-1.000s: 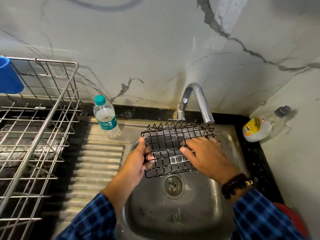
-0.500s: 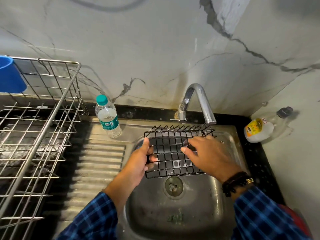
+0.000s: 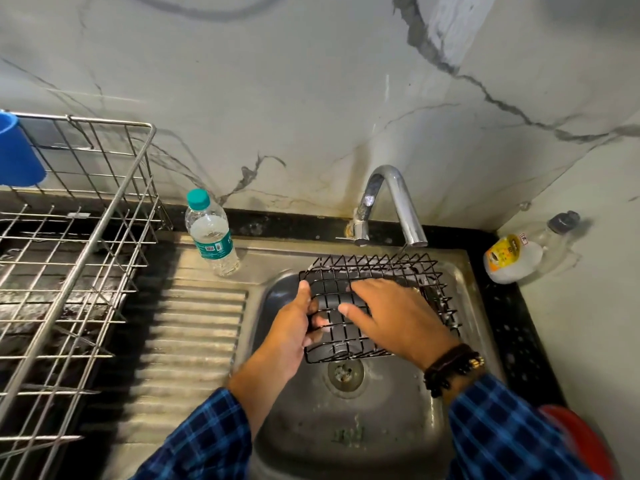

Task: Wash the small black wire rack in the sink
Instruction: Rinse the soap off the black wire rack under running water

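Grips rack (image 3: 377, 266) by its left edge with left hand (image 3: 294, 336), thumb over the wire, fingers curled beneath. Lays right hand (image 3: 398, 320) flat on the mesh, fingers straight and spread, clasping nothing. Holds rack over sink (image 3: 346, 427), above drain (image 3: 345, 372), just below tap (image 3: 398, 199). Farther left, bottle (image 3: 211, 233) upright on drainboard (image 3: 194, 327).

Right hand (image 3: 391, 317) hides rack (image 3: 377, 268) middle; blue cup (image 3: 15, 150) cut by left edge; red object (image 3: 581, 441) blurred.

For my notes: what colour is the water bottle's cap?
The cap is teal green, clearest in the head view.
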A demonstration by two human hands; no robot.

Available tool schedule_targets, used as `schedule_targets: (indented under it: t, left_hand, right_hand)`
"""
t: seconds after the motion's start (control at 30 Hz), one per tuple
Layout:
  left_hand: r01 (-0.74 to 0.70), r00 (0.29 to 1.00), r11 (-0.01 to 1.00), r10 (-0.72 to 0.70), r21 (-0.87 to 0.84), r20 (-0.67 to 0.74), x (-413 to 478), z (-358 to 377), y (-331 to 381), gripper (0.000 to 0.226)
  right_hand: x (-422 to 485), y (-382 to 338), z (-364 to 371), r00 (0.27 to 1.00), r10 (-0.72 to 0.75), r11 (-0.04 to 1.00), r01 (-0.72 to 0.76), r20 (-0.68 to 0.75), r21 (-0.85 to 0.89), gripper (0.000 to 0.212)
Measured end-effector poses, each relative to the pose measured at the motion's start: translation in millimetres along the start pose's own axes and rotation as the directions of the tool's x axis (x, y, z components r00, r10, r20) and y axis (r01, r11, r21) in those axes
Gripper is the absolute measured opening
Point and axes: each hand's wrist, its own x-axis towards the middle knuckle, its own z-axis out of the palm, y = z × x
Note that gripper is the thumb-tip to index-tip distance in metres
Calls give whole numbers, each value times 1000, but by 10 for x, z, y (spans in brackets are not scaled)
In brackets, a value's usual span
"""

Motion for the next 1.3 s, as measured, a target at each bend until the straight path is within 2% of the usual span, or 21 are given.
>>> schedule_targets:
  t: [0.07,0.1,0.17,0.2,0.23,0.3,0.47,0.5,0.57,0.6,0.63,0.73,0.8,0.83,0.9,0.93,1.0,1.07,1.17,1.23,1.3]
  left_hand:
    - [1,1000,1000,-1,6,-20,-4,-11,10,45]
    - [9,999,1000,-9,-14,-34,-15,-21,36,44]
    - [39,998,996,-43,-79,-52,-19,-32,117,39]
    - [52,996,992,-60,-119,-64,-17,-32,169,37]
    - [62,995,986,-74,-152,-72,-4,-28,220,36]
    - [74,994,983,-86,-169,-64,40,2,308,35]
    - [95,995,983,-98,-159,-16,137,115,368,42]
    - [97,995,983,-100,-157,-10,151,116,351,43]
    - [106,994,982,-109,-159,-11,168,109,345,43]
    - [112,993,981,-116,-158,-17,169,107,363,42]
    - [118,992,980,-122,-158,-18,176,112,376,41]
    - [141,989,978,-145,-153,-13,217,177,397,43]
    - [166,986,977,-167,-137,-1,255,227,357,44]
    - [181,983,975,-181,-132,14,269,253,333,45]
    - [216,976,970,-212,-111,47,285,282,324,51]
    - [230,972,968,-224,-98,69,279,296,342,54]
    - [226,971,970,-216,-92,100,277,323,401,58]
    - [208,975,974,-200,-84,94,286,373,450,58]
    - [185,981,980,-180,-69,73,303,476,425,48]
    - [163,985,985,-158,-64,66,294,548,397,40]
    - [144,988,987,-138,-78,70,275,590,396,38]
  right_hand:
    - [-29,67,-66,998,39,980,-27,-53,198,39]
    - [-91,131,-87,988,72,963,-32,-139,268,38]
    - [-254,276,-103,924,112,971,-25,-365,236,38]
    - [-329,323,-95,899,89,981,-5,-429,193,36]
    - [-383,353,-84,895,42,988,29,-444,152,34]
    - [-411,340,-71,922,-25,996,56,-386,67,33]
    - [-184,161,-147,973,109,989,-127,-201,-78,40]
    - [-171,137,-185,967,151,980,-173,-206,-94,41]
    - [-213,121,-274,911,168,974,-211,-377,-77,42]
    - [-247,115,-310,875,134,983,-178,-465,-52,41]
    - [-272,123,-323,874,76,993,-109,-480,-42,42]
    - [-203,156,-286,973,-85,996,89,-213,9,50]
    - [-131,195,-255,993,-49,997,55,-107,61,54]
    - [-108,218,-256,995,-32,999,34,-94,28,56]
    - [-123,232,-285,980,-40,996,24,-196,-88,48]
    - [-161,225,-306,955,-50,996,24,-292,-91,40]
    - [-223,226,-335,901,-79,996,93,-427,11,31]
    - [-223,253,-353,917,-95,992,119,-388,39,34]
    - [-189,231,-429,971,8,999,-16,-237,-35,42]
    - [-159,219,-482,983,133,978,-152,-129,-143,54]
    - [-157,229,-456,979,198,953,-203,-42,-226,57]
